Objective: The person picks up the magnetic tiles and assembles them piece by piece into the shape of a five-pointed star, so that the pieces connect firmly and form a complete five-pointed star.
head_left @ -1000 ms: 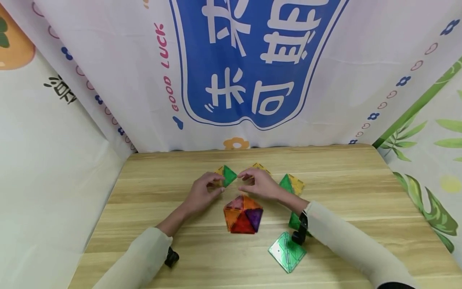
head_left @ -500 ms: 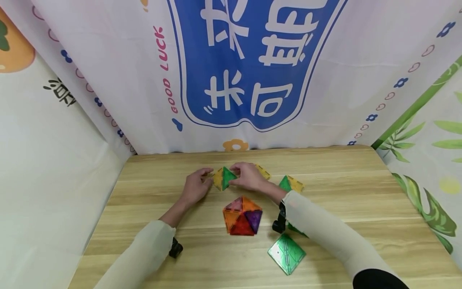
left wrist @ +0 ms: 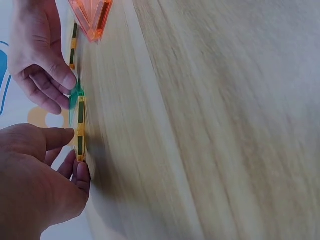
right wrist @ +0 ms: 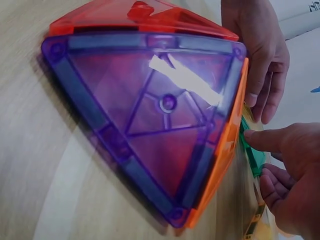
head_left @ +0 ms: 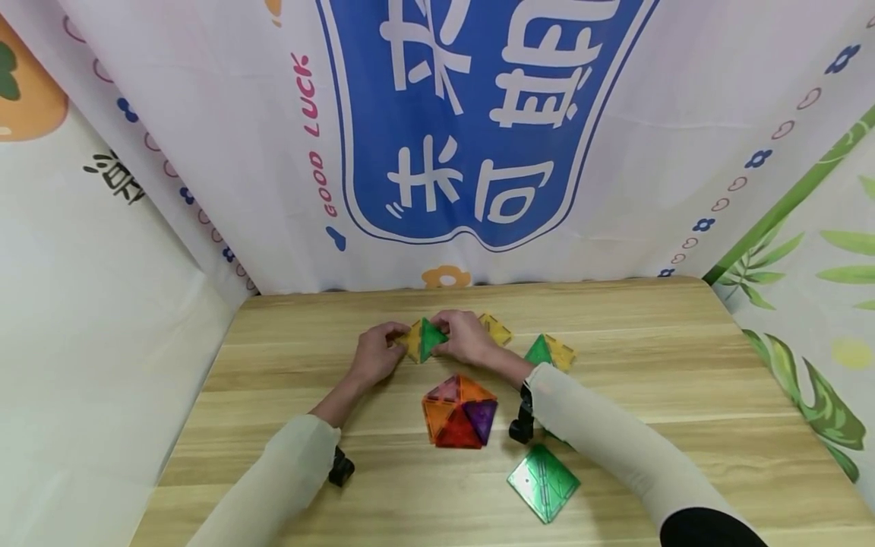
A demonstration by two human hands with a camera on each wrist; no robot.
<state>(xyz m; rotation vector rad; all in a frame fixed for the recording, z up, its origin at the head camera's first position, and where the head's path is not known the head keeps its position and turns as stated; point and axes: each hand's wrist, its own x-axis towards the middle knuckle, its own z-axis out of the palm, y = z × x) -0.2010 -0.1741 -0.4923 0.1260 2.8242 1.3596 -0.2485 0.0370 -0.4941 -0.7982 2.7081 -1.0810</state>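
Observation:
Near the back of the table, a yellow triangular magnetic tile point(head_left: 413, 341) and a green triangular magnetic tile point(head_left: 431, 339) lie edge to edge. My left hand point(head_left: 376, 354) pinches the yellow one at its outer corner, thumb and fingertips on either side in the left wrist view. From the right, my right hand point(head_left: 467, 339) holds the green tile between thumb and fingers. In front of both hands stands a low five-sided pyramid of red, orange, pink and purple tiles point(head_left: 459, 434); its purple side point(right wrist: 167, 102) fills much of the right wrist view.
Behind my right hand lies a yellow tile point(head_left: 497, 330). Further right is a green and yellow tile pair point(head_left: 562, 354). A green square of tiles point(head_left: 544, 483) lies near the front, with another green tile partly under my right sleeve. A printed cloth point(head_left: 581, 258) hangs along the back edge.
My left hand drew back left off the tiles, then came in to the yellow tile's corner. My right hand moved left and took hold of the green tile.

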